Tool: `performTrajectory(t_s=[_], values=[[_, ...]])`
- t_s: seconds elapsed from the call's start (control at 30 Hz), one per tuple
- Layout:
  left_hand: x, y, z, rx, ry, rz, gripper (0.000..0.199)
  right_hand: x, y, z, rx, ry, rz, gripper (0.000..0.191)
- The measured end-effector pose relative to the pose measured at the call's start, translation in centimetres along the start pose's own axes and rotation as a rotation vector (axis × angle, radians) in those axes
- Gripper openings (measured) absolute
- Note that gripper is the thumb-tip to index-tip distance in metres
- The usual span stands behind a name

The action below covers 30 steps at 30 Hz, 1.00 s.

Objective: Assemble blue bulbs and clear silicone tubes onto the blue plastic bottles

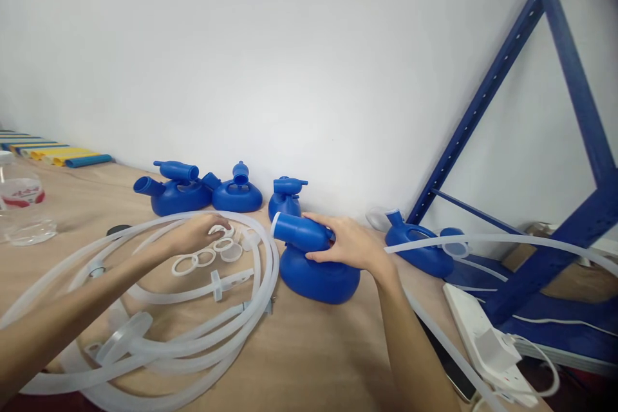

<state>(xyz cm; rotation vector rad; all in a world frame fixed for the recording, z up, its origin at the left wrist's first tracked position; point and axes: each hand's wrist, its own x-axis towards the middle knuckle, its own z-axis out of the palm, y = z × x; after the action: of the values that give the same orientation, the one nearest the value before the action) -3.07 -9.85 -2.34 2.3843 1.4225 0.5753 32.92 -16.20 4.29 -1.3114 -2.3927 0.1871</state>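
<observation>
My right hand (348, 243) is closed around the handle of a blue plastic urinal bottle (318, 277), which stands on the table. The bottle's spout has a white rim and points up to the left. My left hand (199, 235) pinches a white ring (223, 232) above a small group of loose parts. Beside it lie several more white rings (185, 264) and a translucent cap (231, 252). Coils of translucent tubing (203, 347) surround these parts, with a clear connector (216, 286) among them. My left fingertips are partly hidden.
Several blue bottles (236, 196) stand along the wall. Another blue bottle (420, 251) is at the right, with tubing (512, 239) passing over it. A water bottle (24, 203) stands far left. At the right are a power strip (466, 312), a phone (451, 360) and a blue metal rack (483, 90).
</observation>
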Motion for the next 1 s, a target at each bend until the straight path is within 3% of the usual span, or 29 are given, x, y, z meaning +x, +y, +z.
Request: performTrajectory(t_s=[0.13, 0.23, 0.3, 0.43, 0.53, 0.6, 0.77, 1.0], values=[[-0.5, 5.4, 0.5, -0.312, 0.088, 0.081, 0.053, 0.0, -0.5, 0.4, 0.028, 0.02, -0.043, 0.081], [-1.0, 9.7, 0.2, -0.339, 0.164, 0.217, 0.04, -0.2, -0.8, 0.3, 0.091, 0.051, -0.1, 0.083], [-1.3, 11.3, -0.2, -0.327, 0.161, 0.307, 0.039, -0.6, -0.8, -0.1, 0.109, 0.049, -0.138, 0.083], [-1.9, 12.0, -0.7, -0.294, 0.013, 0.434, 0.039, -1.4, -0.7, -1.2, 0.086, -0.045, -0.205, 0.082], [-2.3, 11.8, -0.5, -0.289, -0.028, 0.435, 0.042, -1.9, -0.4, -1.9, 0.066, -0.092, -0.231, 0.081], [-2.5, 11.6, -0.4, -0.308, -0.02, 0.411, 0.038, -2.0, -0.3, -2.1, 0.076, -0.087, -0.227, 0.081], [-2.7, 11.6, -0.2, -0.285, 0.139, 0.363, 0.029, -2.0, -0.4, -1.9, 0.084, 0.024, -0.165, 0.084], [-4.5, 12.2, -0.5, -0.121, -0.024, 0.527, 0.032, -2.3, -0.6, -2.0, 0.098, -0.08, -0.282, 0.08]])
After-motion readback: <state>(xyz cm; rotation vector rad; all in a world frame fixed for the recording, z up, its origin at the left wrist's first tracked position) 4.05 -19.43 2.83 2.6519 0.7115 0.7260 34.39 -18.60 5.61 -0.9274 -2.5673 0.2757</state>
